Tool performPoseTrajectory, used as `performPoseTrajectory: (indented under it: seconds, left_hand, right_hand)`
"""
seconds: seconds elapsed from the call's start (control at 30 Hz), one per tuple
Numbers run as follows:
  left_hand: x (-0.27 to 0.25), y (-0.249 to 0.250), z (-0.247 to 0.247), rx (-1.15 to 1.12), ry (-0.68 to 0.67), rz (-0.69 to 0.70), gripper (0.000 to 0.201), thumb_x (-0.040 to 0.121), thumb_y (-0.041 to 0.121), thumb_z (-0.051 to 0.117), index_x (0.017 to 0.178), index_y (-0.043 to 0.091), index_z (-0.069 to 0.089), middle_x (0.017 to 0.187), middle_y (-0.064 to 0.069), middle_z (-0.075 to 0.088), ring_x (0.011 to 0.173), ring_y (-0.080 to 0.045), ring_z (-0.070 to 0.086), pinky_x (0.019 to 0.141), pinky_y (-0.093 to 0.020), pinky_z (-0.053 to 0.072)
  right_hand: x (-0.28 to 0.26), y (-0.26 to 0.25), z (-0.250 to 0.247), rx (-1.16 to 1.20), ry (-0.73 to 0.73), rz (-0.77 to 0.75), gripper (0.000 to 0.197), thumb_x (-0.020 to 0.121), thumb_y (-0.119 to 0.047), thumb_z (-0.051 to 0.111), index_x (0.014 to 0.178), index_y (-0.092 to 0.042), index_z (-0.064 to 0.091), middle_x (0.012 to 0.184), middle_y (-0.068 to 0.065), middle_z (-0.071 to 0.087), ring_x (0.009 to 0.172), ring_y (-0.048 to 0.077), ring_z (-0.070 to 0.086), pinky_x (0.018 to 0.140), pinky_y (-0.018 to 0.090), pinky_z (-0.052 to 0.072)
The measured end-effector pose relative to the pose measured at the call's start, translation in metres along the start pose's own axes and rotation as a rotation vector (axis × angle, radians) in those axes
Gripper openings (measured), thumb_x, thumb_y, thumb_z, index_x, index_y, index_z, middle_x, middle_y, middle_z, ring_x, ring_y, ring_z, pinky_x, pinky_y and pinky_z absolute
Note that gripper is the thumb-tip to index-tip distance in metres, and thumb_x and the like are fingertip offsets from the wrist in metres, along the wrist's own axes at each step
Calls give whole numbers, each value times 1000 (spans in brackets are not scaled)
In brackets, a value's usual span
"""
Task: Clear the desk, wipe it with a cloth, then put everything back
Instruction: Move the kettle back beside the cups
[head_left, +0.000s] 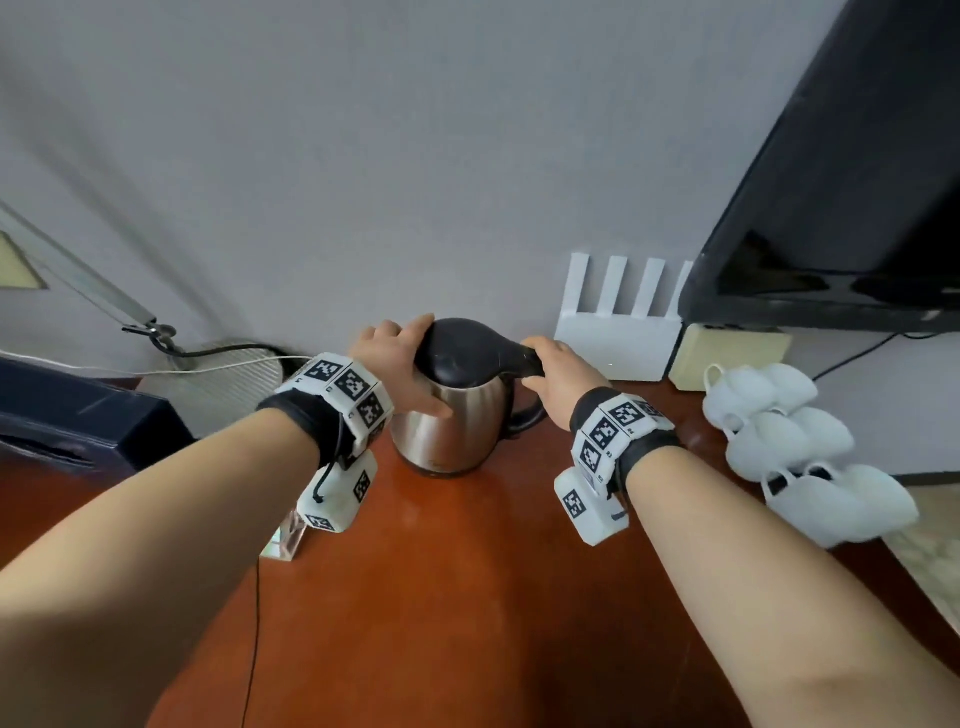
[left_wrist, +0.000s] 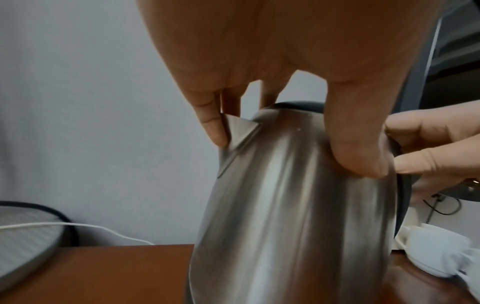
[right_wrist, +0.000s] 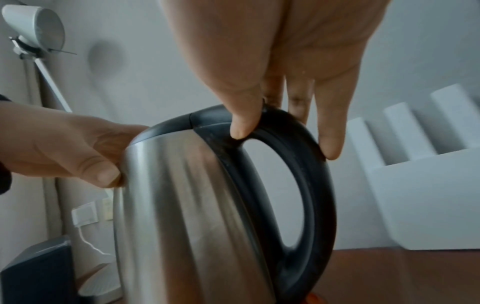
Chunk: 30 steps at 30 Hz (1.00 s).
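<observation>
A stainless steel kettle (head_left: 452, 421) with a black lid and black loop handle (right_wrist: 314, 185) stands at the back of the red-brown wooden desk (head_left: 441, 597). My left hand (head_left: 402, 364) grips its upper body, thumb (left_wrist: 358, 148) pressed on the steel and fingers (left_wrist: 213, 127) against the spout. My right hand (head_left: 556, 374) pinches the top of the handle between thumb (right_wrist: 241, 121) and fingers (right_wrist: 330, 133). The kettle's base appears to touch the desk. No cloth is in view.
A white router (head_left: 618, 343) with upright antennas stands against the wall right of the kettle, beside a beige box (head_left: 727, 358). Several white cups (head_left: 779, 431) lie at the right edge under a black screen (head_left: 857, 208). A lamp base (head_left: 218, 384), dark box (head_left: 78, 415) and clear block (head_left: 283, 540) sit left.
</observation>
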<state>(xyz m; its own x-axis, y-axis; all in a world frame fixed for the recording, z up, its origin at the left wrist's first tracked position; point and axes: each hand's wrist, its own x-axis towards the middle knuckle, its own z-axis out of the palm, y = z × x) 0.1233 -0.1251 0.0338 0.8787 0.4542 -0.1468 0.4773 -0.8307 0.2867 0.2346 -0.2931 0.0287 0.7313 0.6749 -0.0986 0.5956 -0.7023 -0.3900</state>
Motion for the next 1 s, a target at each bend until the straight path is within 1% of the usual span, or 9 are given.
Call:
performPoseTrajectory:
  seconds: [0.13,0.27,0.47,0.53,0.6,0.7,0.77,0.87,1.0]
  left_hand:
    - [16,68,29,-7,-32,25,112,66,54,77,151,28,9,141,-8,37,132,-28,33,107,-36,33]
    - [40,132,50,-14,-68,20,111,67,52,77,150,28,8,141,-8,36,132,-28,32,106,-37,33]
    - [75,204,78,23,-113,-11,114,64,54,78,150,30,6,141,-6,35,132,-29,33,105,-40,36]
    - [84,222,84,35,-126,-28,116,65,53,78,150,28,4,142,-7,34,133,-29,32,106,-40,35]
    - [91,235,89,44,-124,-61,117,65,51,79,151,23,5,144,-7,34,134,-29,32,107,-40,35]
    - [101,250,94,65,-112,-93,109,64,52,80,147,17,18,141,-7,37,131,-27,36,105,-38,37]
    - [109,257,96,79,-116,-101,105,63,53,79,145,16,24,139,-6,39,129,-26,38,103,-36,38]
    - [119,266,98,101,-124,-116,104,64,54,78,145,16,24,139,-6,39,128,-26,38,103,-36,39]
    - [130,272,97,102,-132,-131,100,65,54,77,143,17,28,138,-7,40,128,-27,39,103,-37,38]
  right_hand:
    - [-12,70,-23,-8,1,29,41,95,-14,48,135,-15,38,132,10,49,118,28,50,99,38,40]
    - [-11,136,-45,-3,-7,53,42,95,-12,47,135,-16,37,131,10,48,119,27,49,100,38,40]
    - [1,217,-64,1,-26,62,41,93,-9,49,132,-16,39,127,10,48,113,27,51,96,38,43]
    - [5,235,-67,10,-27,66,40,92,-9,50,131,-16,40,126,10,49,112,27,52,97,39,44]
    - [11,249,-70,22,-29,66,39,92,-9,51,129,-16,41,127,10,49,112,28,53,97,40,45]
    - [20,264,-75,41,-24,66,38,92,-7,50,128,-16,42,126,10,49,111,30,53,96,40,44]
    - [26,273,-77,62,-25,68,40,92,-7,50,130,-17,43,128,10,49,113,30,52,97,39,42]
    - [38,283,-80,71,-29,65,41,91,-5,50,130,-17,43,129,10,49,115,29,51,98,37,41]
    - [54,288,-82,80,-47,75,39,91,-7,50,128,-17,44,129,11,50,115,29,51,100,40,42]
